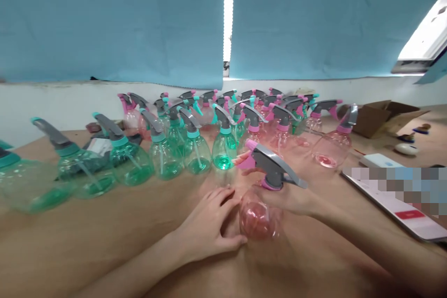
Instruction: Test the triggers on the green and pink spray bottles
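A transparent pink spray bottle (260,219) with a grey and pink trigger head stands close in front of me, leaning slightly. My right hand (291,199) reaches behind its neck from the right and is closed on it. Its fingertips come out on the far side beside the pink nozzle, while the bottle hides most of the palm. My left hand (213,223) lies at the bottle's left side, thumb and fingers apart; whether they touch the plastic I cannot tell. Just beyond stands a green spray bottle (223,149) with a little liquid-like green at its base.
Several green spray bottles (131,163) line the left side. Pink ones, among them a pink bottle (331,146), stand at the right, with more crowded behind. A cardboard box (380,118), a white mouse (406,149) and a tablet-like device (387,200) lie right. Blue curtains (111,23) hang behind.
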A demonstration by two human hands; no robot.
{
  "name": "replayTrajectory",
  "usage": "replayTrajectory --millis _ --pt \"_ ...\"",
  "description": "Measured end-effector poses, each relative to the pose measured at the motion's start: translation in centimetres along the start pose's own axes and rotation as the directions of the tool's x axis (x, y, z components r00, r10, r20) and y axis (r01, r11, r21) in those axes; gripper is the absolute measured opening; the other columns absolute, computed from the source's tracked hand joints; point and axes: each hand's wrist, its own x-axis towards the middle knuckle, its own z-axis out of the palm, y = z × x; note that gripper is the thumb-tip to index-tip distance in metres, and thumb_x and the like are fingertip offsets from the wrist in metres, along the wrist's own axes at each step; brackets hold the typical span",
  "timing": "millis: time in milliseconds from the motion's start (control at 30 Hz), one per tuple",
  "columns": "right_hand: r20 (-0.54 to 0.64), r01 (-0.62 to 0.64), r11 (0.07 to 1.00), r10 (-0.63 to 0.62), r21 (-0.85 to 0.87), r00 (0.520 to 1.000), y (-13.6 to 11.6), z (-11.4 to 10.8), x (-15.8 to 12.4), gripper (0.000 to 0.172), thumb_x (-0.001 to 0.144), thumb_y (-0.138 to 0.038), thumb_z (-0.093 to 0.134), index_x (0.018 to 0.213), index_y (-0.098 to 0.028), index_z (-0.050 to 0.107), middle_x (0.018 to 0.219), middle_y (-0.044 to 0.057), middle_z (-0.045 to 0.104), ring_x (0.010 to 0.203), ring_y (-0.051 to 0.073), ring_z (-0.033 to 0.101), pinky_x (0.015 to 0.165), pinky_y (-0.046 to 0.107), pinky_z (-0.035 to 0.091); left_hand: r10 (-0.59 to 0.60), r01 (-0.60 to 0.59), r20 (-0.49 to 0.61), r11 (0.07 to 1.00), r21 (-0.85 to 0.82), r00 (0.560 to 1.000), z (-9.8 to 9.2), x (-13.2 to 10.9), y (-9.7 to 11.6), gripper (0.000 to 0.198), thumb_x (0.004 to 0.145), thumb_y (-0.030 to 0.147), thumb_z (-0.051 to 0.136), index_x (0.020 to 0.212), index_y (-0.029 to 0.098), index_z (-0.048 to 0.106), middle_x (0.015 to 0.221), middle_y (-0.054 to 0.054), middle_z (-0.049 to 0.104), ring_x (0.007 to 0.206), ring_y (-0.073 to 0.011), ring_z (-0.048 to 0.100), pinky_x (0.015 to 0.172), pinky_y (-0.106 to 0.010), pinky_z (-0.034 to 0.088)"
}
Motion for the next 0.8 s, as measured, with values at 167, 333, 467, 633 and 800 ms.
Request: replayTrajectory --millis 167,333,467,633,800 --pt "0.017 -0.036 0.986 0.034 0.164 0.999 0.5 -0.3 1.2 0.049 0.066 -0.016 0.047 0.113 -0.027 0.057 0.085 0.0 0.065 0.072 0.018 0.062 0.059 0.029 0.052 -0.006 0.006 0.01 1.0 0.009 1.0 0.1 0.1 0.2 0.069 0.075 0.046 0.071 0.132 0.015 0.051 0.143 -0.018 0.045 0.132 -0.0363 0.04 0.108 -0.056 0.034" --pt "0.011 -0.175 0.972 0.176 0.16 0.984 0.9 -0.9 2.2 0.039 0.06 -0.018 0.044 0.095 -0.027 0.061 0.067 -0.002 0.058 0.055 0.015 0.051 0.05 0.028 0.043 -0.008 0.007 0.031 1.0 0.014 0.999 -0.1 0.1 0.3 0.066 0.08 0.045 0.067 0.136 0.017 0.047 0.144 -0.016 0.046 0.134 -0.0349 0.039 0.109 -0.056 0.032" --pt "-0.016 -0.221 0.964 0.226 0.147 0.974 1.2 -1.0 1.9 0.007 0.057 -0.021 0.047 0.06 -0.024 0.041 0.049 -0.007 0.032 0.044 0.01 0.029 0.041 0.024 0.027 -0.002 0.002 0.034 1.0 0.006 0.999 -0.1 0.1 0.3 0.062 0.082 0.043 0.064 0.137 0.019 0.047 0.144 -0.014 0.046 0.134 -0.034 0.039 0.109 -0.055 0.033" --pt "-0.012 -0.17 0.964 0.176 0.206 0.984 1.2 -1.2 1.4 0.019 0.059 -0.017 0.047 0.059 -0.024 0.029 0.051 -0.009 0.027 0.044 0.007 0.023 0.039 0.022 0.021 -0.028 0.028 0.072 1.0 0.011 0.997 -0.2 0.0 0.1 0.061 0.084 0.046 0.061 0.137 0.018 0.047 0.146 -0.015 0.043 0.134 -0.035 0.038 0.109 -0.056 0.031" --pt "0.022 -0.195 0.953 0.195 0.233 0.981 1.0 -1.1 1.6 0.013 0.06 -0.018 0.047 0.071 -0.024 0.046 0.051 -0.009 0.031 0.044 0.009 0.028 0.041 0.023 0.026 -0.033 0.032 0.07 0.999 0.021 0.997 -0.2 0.0 0.1 0.058 0.087 0.044 0.059 0.138 0.019 0.046 0.146 -0.014 0.043 0.134 -0.0344 0.037 0.109 -0.056 0.031"
